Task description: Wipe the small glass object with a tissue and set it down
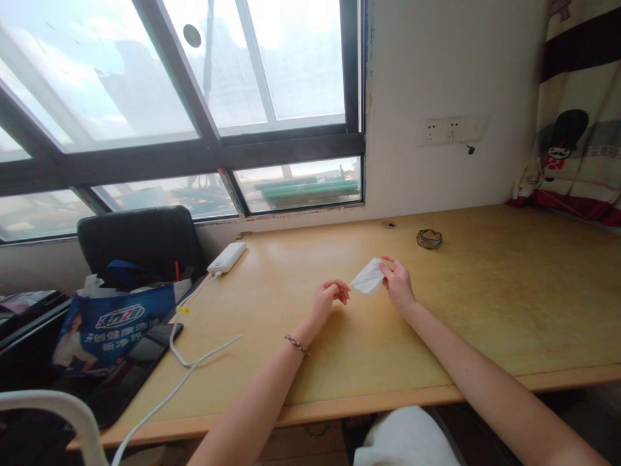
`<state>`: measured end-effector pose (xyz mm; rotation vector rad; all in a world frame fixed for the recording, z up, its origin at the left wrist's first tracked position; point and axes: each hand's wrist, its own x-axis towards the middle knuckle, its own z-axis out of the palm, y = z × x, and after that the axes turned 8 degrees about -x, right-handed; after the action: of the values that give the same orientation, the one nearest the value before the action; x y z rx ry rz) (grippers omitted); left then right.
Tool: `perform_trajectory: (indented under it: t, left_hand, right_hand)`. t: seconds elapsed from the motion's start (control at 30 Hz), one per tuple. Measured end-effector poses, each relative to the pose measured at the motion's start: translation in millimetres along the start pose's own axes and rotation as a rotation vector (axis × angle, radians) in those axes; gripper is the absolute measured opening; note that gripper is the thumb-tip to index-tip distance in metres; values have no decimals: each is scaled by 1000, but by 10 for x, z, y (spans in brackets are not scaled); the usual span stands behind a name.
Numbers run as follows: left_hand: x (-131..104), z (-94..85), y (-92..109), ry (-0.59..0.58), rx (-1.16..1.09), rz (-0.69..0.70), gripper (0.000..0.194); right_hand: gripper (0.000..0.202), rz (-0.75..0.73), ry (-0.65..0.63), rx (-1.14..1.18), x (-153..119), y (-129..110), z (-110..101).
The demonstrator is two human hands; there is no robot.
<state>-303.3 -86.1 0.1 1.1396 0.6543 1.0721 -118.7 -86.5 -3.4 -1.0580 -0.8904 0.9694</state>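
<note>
A small white tissue (369,276) hangs over the middle of the wooden table (485,304), pinched at its upper right by my right hand (397,282). Just left of the tissue is my left hand (332,297), its fingers curled loosely and partly apart, with nothing seen in them. A small gap separates those fingertips from the tissue's lower left corner. A beaded bracelet circles my left wrist.
A glass ashtray-like object (429,239) sits toward the back right. At the left are a white power bank (227,257), its white cable (194,364), a dark tablet (140,362) at the edge and a blue bag (116,323) by a black chair (140,239).
</note>
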Motion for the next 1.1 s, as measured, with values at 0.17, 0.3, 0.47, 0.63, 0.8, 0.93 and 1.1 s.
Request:
perform_trajectory:
  t: [0.17,0.3,0.47,0.63,0.8,0.93,1.1]
  left_hand:
    - [-18,107,0,-30,-202,-219,27]
    - [-62,229,-20,-38,-195,-250,34]
    - [-36,231,-66,65,-135,-164,41]
    - [-9,204,-59,239,-40,30,39]
    - [-60,248,-52,159,82,44,35]
    - [-73,262,-63,72,104,5,34]
    - [-62,268,-26,29,106,-56,34]
  right_hand:
    - [35,8,-234,-36,-126,-27,101]
    - [37,0,-280,-91,-168,-10,116]
    - [48,-27,-279,-60,-169,-71,122]
    - [49,-47,-615,-39,-252,-97,171]
    - [46,32,-802,-125,-342,-45,198]
    - [49,106,-721,-31,-331,-144,184]
    - [46,69,-608,31,-232,-222,135]
